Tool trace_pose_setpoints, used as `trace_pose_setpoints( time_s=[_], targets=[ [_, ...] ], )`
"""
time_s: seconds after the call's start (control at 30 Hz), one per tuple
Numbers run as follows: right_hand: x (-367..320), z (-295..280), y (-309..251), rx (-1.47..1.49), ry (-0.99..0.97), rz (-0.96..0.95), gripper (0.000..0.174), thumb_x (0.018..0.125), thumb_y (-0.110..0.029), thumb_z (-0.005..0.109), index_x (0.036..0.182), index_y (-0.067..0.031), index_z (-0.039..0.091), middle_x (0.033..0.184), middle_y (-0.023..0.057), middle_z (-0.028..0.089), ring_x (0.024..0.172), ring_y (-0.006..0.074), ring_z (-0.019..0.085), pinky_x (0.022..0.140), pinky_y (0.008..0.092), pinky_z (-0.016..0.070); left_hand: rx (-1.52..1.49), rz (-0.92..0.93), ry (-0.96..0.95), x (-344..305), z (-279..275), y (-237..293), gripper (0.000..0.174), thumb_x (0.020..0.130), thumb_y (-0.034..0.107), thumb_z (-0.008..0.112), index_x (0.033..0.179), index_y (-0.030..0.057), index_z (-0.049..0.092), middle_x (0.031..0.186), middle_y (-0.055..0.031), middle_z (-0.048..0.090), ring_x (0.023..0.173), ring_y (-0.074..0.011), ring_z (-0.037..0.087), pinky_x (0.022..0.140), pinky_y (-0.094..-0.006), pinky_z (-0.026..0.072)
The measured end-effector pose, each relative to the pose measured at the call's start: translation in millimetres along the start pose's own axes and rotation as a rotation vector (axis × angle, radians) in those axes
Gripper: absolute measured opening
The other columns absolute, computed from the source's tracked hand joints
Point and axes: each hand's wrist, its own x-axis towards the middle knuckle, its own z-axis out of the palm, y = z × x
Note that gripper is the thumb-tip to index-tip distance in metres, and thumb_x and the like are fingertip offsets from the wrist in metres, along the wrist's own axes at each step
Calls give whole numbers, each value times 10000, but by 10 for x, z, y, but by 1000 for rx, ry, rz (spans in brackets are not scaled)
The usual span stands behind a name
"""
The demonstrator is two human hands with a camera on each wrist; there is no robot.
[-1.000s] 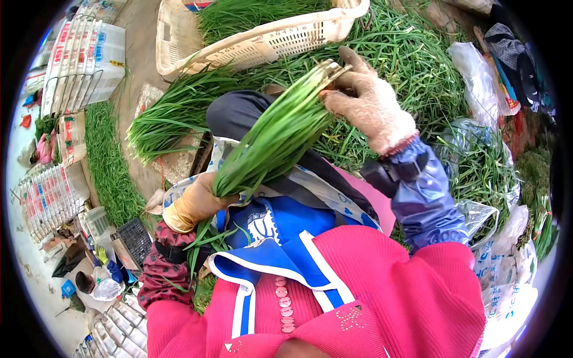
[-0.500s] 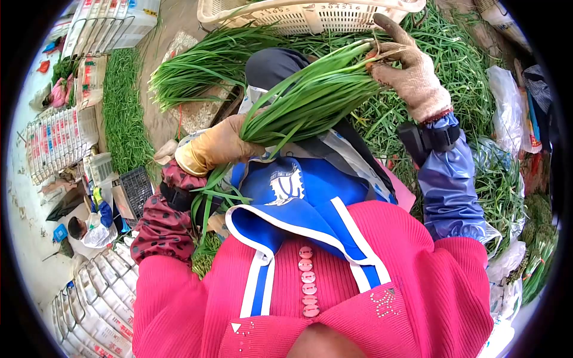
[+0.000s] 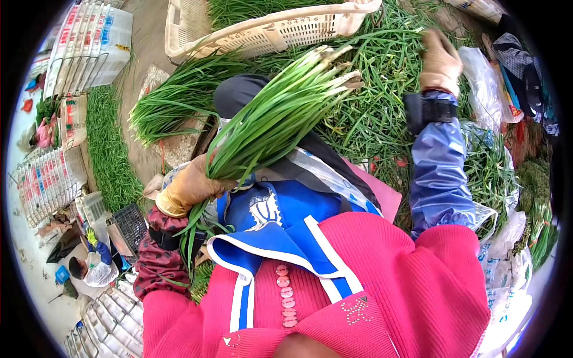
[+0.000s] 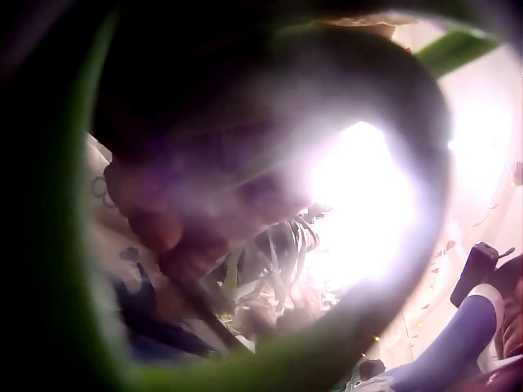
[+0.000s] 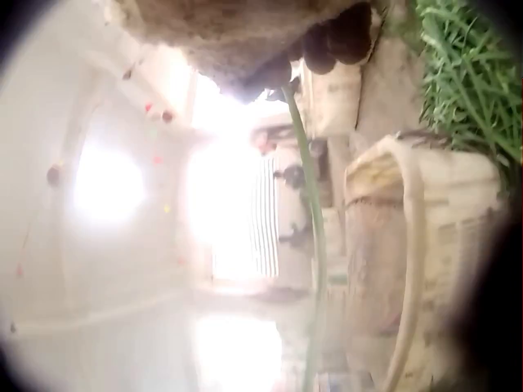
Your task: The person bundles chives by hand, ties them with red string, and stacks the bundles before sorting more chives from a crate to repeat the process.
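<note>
My gloved left hand (image 3: 192, 186) grips a bunch of garlic chives (image 3: 268, 122) by its leafy end. The bunch slants up over my lap, its pale root ends spread towards the upper right. Some loose leaves (image 3: 192, 232) hang below that hand over the sleeve. Up at the right, away from the bunch, is my gloved right hand (image 3: 440, 62), blurred. From its curled fingers (image 5: 339, 41) a single long chive leaf (image 5: 310, 204) trails in the right wrist view. Dark, blurred green leaves cover much of the left wrist view.
Ahead stands a cream plastic basket (image 3: 268, 37) with chives inside. Another bunch (image 3: 173, 101) lies on a low slab to its left. Loose chives (image 3: 388, 89) are heaped at the front right. Crates (image 3: 89, 51) and another person (image 3: 95, 262) are at the left, plastic bags (image 3: 480, 89) at the right.
My right hand was at the bunch's root ends; it has moved away to the right with a leaf. The left hand keeps its grip. The view shifted between frames.
</note>
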Motion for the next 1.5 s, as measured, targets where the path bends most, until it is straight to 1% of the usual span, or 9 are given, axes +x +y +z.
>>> trace_pose_setpoints(
  time_s=[0.13, 0.33, 0.47, 0.57, 0.73, 0.87, 1.13, 1.27, 1.5],
  targets=[
    [154, -431, 149, -130, 270, 466, 557, 915, -293, 640, 1392, -61, 470, 1101, 135, 683, 883, 229, 665, 825, 360, 540, 63, 104, 133, -107, 33, -42, 540, 782, 77, 773, 1271, 75, 543, 800, 6, 616, 588, -83, 529, 522, -241, 434],
    [-1018, 36, 804, 584, -631, 1111, 926, 839, -642, 576, 1458, -53, 219, 1545, 321, 96, 1418, 481, 182, 1119, 647, 225, 146, 225, 263, -77, 111, -210, 482, 822, 18, 713, 1277, 45, 559, 1090, -33, 663, 964, -115, 581, 843, -279, 468],
    [-1627, 446, 443, 971, -1213, 780, 1208, 603, -781, 686, 1518, -173, 183, 1550, 111, 255, 1387, 384, 306, 1085, 641, 282, -39, 139, 289, -136, 238, -215, 499, 840, 23, 704, 1311, 51, 540, 1045, -23, 652, 890, -103, 565, 775, -272, 458],
    [-1702, 630, 144, 858, -1113, 546, 1072, 650, -722, 717, 1472, -203, 267, 1431, 76, 416, 1318, 335, 411, 1037, 599, 379, 74, 153, 274, -163, 275, -159, 501, 863, 6, 672, 1340, 57, 528, 1172, -58, 667, 1039, -130, 606, 913, -288, 473],
    [-1609, 1048, 384, 866, -787, 486, 729, 738, 94, 713, 1371, -116, 418, 1045, 42, 615, 896, 160, 621, 791, 290, 525, 356, 351, 344, -79, 349, -304, 640, 838, -13, 661, 1428, 120, 453, 1305, -124, 611, 1191, -201, 594, 947, -285, 468],
    [-1546, 1199, 350, 570, -638, 534, 198, 887, -83, 690, 1062, -18, 627, 964, 44, 668, 814, 162, 649, 722, 328, 562, 425, 409, 407, -102, 461, -308, 752, 789, -99, 628, 1462, 162, 417, 1376, -115, 559, 1229, -250, 573, 978, -294, 460],
    [-1372, 1362, 445, 570, -488, 1111, 406, 1012, -410, 454, 831, -62, 562, 720, 65, 607, 569, 253, 541, 599, 377, 514, 450, 416, 498, -152, 635, -204, 845, 718, -204, 517, 1453, 206, 434, 1352, -131, 566, 1214, -296, 574, 977, -319, 483],
    [-891, 949, 825, 891, -188, 1158, 323, 1005, -344, 468, 892, -69, 594, 1050, 166, 662, 1005, 292, 627, 933, 478, 478, 582, 381, 558, -219, 631, -408, 873, 677, -187, 521, 1438, 238, 461, 1294, -157, 591, 1148, -343, 604, 934, -365, 510],
    [-1282, -46, 998, 398, -1482, 845, 1228, 600, -725, 760, 1539, -187, 178, 1535, 127, 311, 1384, 324, 322, 1083, 515, 294, 844, 439, 666, -209, 657, -512, 876, 648, -147, 524, 1419, 267, 486, 1301, -162, 560, 994, -365, 645, 823, -415, 540]
  ],
)
